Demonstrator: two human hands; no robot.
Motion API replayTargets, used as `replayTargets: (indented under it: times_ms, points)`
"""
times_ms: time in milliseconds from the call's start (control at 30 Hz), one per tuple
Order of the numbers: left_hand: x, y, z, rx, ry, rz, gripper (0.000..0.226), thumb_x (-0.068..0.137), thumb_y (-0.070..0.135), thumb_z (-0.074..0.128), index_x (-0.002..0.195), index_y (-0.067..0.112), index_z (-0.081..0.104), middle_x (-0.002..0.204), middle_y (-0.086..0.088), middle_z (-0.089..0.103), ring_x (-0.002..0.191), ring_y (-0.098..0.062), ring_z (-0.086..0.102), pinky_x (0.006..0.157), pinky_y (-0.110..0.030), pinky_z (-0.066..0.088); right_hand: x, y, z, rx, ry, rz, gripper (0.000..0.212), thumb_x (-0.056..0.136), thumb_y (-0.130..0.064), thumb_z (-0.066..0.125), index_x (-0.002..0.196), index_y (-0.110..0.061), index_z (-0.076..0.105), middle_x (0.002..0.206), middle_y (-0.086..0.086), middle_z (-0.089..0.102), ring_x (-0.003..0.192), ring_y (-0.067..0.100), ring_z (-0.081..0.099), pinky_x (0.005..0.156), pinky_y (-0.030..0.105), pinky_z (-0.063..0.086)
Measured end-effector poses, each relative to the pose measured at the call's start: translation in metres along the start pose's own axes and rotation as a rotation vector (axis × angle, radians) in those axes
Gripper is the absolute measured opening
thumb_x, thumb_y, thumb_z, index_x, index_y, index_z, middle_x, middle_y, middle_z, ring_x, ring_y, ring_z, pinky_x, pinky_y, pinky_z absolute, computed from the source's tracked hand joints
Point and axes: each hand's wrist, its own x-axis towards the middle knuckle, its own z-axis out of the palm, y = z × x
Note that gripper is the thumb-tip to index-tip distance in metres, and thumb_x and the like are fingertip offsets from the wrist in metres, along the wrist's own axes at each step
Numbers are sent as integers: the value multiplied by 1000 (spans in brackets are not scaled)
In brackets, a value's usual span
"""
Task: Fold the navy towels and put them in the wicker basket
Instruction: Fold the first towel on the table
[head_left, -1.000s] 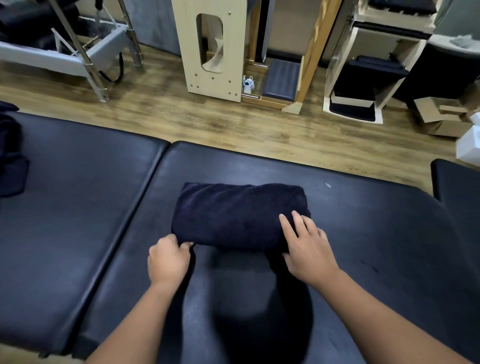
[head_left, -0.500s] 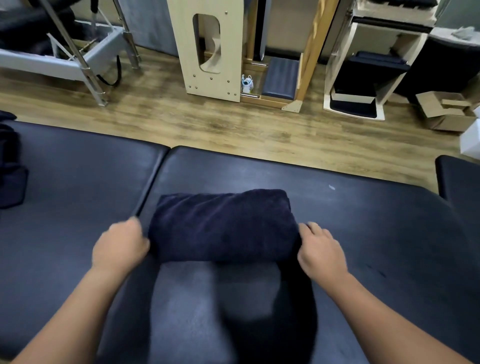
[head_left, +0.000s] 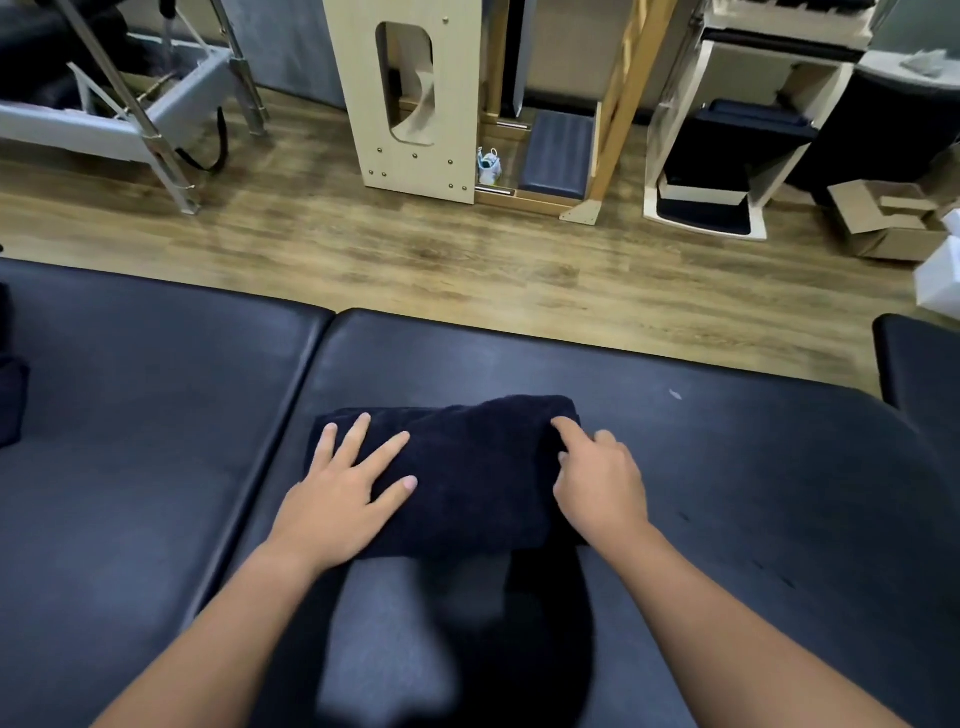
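- Left hand (head_left: 337, 501): lies flat on the left part of the folded navy towel (head_left: 467, 467), fingers straight and spread, pressing down and gripping nothing.
- Right hand (head_left: 597, 483): rests at the towel's right end, forefinger stretched over the top and the other fingers curled at the edge; whether they pinch the cloth cannot be told.
- Navy towel: a thick folded bundle lying across the black padded table (head_left: 727, 493), just right of the seam between two pads.
- Other dark cloth (head_left: 10, 395): at the far left edge of the table, possibly further towels; too cropped to be sure.
- Wicker basket: not in view.
- Step in hand, as judged: flattening and squaring the fold before it is lifted.
- Advice: the flat palm should sweep outward from the middle to press air and bulges out, while the other hand steadies the end so that the layers stay aligned.
- Advice: for lifting, both hands should go under the ends, since a thick soft bundle gripped at one end may sag and unfold.
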Motion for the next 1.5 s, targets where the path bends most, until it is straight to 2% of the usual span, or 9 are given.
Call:
replayTargets:
  times_ms: [100, 233, 367, 667, 800, 967, 1200, 1333, 1500]
  points:
    - [-8, 2, 14, -135, 113, -102, 62, 94, 68, 41, 151, 60, 19, 168, 6, -17, 154, -23, -18, 117, -56, 30, -2, 22, 3, 97, 67, 74, 41, 98, -18, 52, 139, -26, 51, 94, 7, 53, 85, 28, 51, 71, 36, 41]
    - [-7, 20, 20, -187, 92, -284, 65, 92, 67, 46, 151, 61, 17, 154, -16, 35, 141, -40, 34, 112, -53, 36, -7, 34, -3, 219, -66, 208, 54, 96, -43, 50, 148, -42, 37, 113, 10, 56, 105, 34, 58, 84, 39, 48]
    - [4, 52, 15, -171, 104, -289, 65, 95, 58, 47, 156, 49, 24, 141, -16, 46, 128, -37, 48, 107, -44, 40, -7, 41, -12, 232, -141, 199, 66, 96, -45, 55, 154, -46, 24, 112, 6, 55, 103, 31, 59, 81, 39, 46]
    - [37, 212, 54, -382, 25, -191, 70, 93, 39, 58, 157, 39, 30, 139, -16, 50, 132, -33, 44, 108, -41, 37, -1, 177, -67, 69, 43, 314, 43, 102, -44, 44, 145, -36, 41, 143, 6, 42, 127, 32, 41, 96, 52, 46]
    - [60, 298, 74, -444, -1, -151, 71, 95, 35, 59, 159, 28, 28, 142, -14, 48, 135, -31, 44, 110, -40, 37, -13, 247, -100, -130, 162, 360, 47, 95, -57, 47, 135, -33, 54, 139, 6, 42, 120, 33, 38, 87, 49, 47]
    - [89, 385, 96, -509, 2, -65, 71, 96, 37, 60, 158, 23, 29, 148, -11, 50, 144, -27, 36, 116, -41, 36, -22, 310, -107, -26, -10, 310, 83, 92, -70, 43, 160, -32, 13, 162, 20, 9, 143, 42, 17, 111, 47, 37]
    - [86, 419, 109, -380, -150, 262, 93, 78, 38, 86, 155, 40, 34, 166, 4, -25, 154, -11, 13, 114, -19, 21, 9, 367, -115, 15, 27, 413, 91, 92, -68, 51, 161, -30, 4, 163, 26, -2, 150, 47, 3, 107, 50, 41]
    - [97, 438, 118, -26, 60, 167, 78, 91, 51, 68, 156, 43, 25, 167, -2, -21, 156, -28, -4, 119, -63, 14, 20, 372, -113, -6, 6, 415, 92, 91, -72, 46, 160, -30, 2, 163, 27, -2, 150, 48, 3, 104, 51, 43]
    - [75, 437, 123, 124, 37, 111, 80, 98, 48, 56, 160, 30, 9, 169, -7, -2, 154, -32, 7, 118, -65, 17, 3, 366, -103, 68, 18, 367, 93, 95, -57, 54, 160, -26, -5, 163, 25, -12, 149, 48, -8, 105, 52, 42]
